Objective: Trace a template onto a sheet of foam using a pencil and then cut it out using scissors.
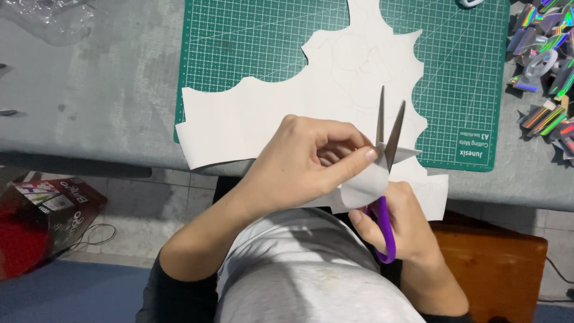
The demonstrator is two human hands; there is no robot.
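Note:
My left hand [302,164] pinches a small white paper piece [366,186] between thumb and fingers, just over the table's near edge. My right hand [400,227] grips purple-handled scissors [385,140]; their blades stand apart and point away from me, with the paper piece between them. A large white paper sheet [251,119] with curved cut-out edges and faint pencilled circles lies under both hands. It rests partly on a green cutting mat [251,42].
The grey table [89,101] runs across the view. Shiny holographic paper scraps [547,72] pile at the right edge. Crumpled clear plastic [51,18] lies top left. Below are a wooden stool [496,263], a red box [42,212] and a cable on the tiled floor.

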